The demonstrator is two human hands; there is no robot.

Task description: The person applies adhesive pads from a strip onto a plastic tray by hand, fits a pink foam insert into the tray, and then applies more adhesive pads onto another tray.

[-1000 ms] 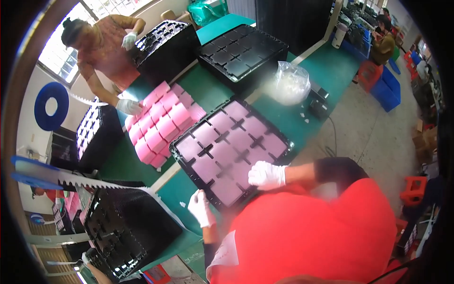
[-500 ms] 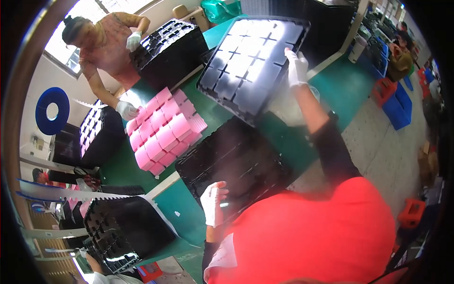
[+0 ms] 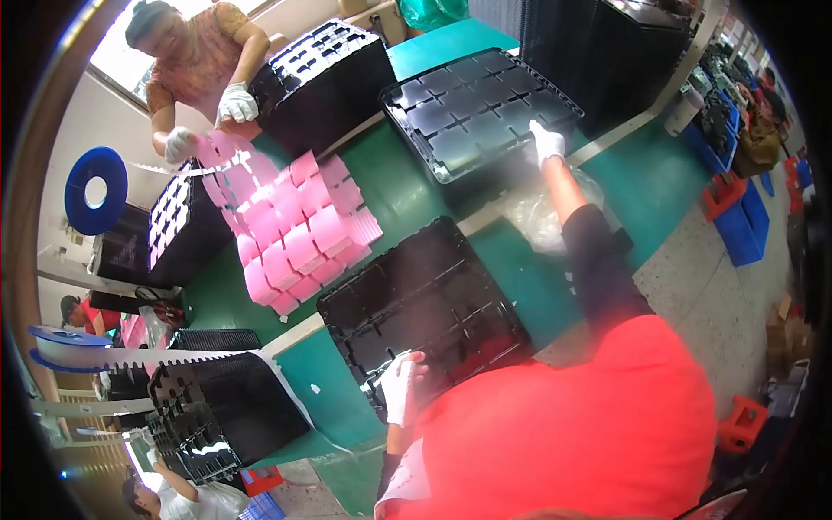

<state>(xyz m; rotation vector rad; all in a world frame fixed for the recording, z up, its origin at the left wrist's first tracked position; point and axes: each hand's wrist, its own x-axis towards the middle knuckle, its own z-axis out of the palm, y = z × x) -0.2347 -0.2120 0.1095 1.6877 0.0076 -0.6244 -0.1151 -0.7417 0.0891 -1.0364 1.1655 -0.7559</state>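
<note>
My right hand (image 3: 548,144), in a white glove, is stretched out at the right edge of a black compartment tray (image 3: 485,108) that lies on a stack at the back. Thumb and fingertips are at its rim; how firmly they grip is unclear. My left hand (image 3: 400,386), gloved with bare fingertips, is over the lower left part of a nearer black tray (image 3: 425,312), its fingers apart. Left of that tray stands a pile of pink foam pieces (image 3: 303,230) on the green table (image 3: 390,186).
Across the table a co-worker holds a pink foam sheet (image 3: 230,169). Black tray stacks (image 3: 334,91) stand beside them and at the lower left (image 3: 251,407). A clear plastic bag (image 3: 555,217) lies under my right forearm. A blue reel (image 3: 95,191) hangs at the left.
The pink-filled tray is gone from before me, and a dark tray shows there. My right hand carried a tray up to the back stack. The co-worker has lifted a pink sheet.
</note>
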